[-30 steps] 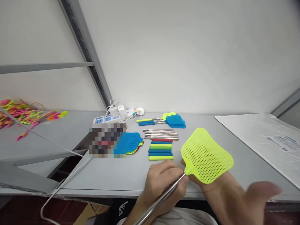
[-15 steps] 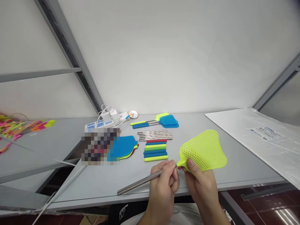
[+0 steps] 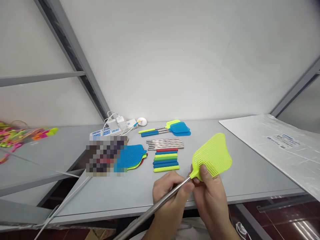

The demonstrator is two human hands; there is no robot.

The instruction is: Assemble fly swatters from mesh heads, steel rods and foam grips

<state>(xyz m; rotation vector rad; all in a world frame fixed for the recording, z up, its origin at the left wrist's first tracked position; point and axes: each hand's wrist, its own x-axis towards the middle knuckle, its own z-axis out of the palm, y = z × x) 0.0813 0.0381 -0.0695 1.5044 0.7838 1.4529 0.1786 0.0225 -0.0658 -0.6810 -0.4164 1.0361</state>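
My left hand (image 3: 172, 208) is closed around a metal rod (image 3: 150, 212), which slants from the bottom edge up to the neck of a yellow-green fly swatter head (image 3: 212, 155). My right hand (image 3: 211, 195) grips that head near its neck, thumb on top of the mesh. The rod's tip meets the neck; how deep it sits inside cannot be seen. Beyond my hands lie a row of coloured handle grips (image 3: 166, 158) and a bundle of metal rods (image 3: 165, 144). To the left is a stack of swatter heads (image 3: 132, 156), blue on top.
Several whole fly swatters (image 3: 180, 128) lie at the back of the grey table (image 3: 120, 196). A power strip (image 3: 107, 132) with plugs stands at the back left, near a blurred-out patch. A white wrapped panel (image 3: 275, 146) covers the right side. Colourful items (image 3: 22, 135) lie far left.
The rod's free end has swung down towards me, so it slopes more steeply. My left hand has shifted its grip along it. The swatter head has tilted upward and moved slightly left.
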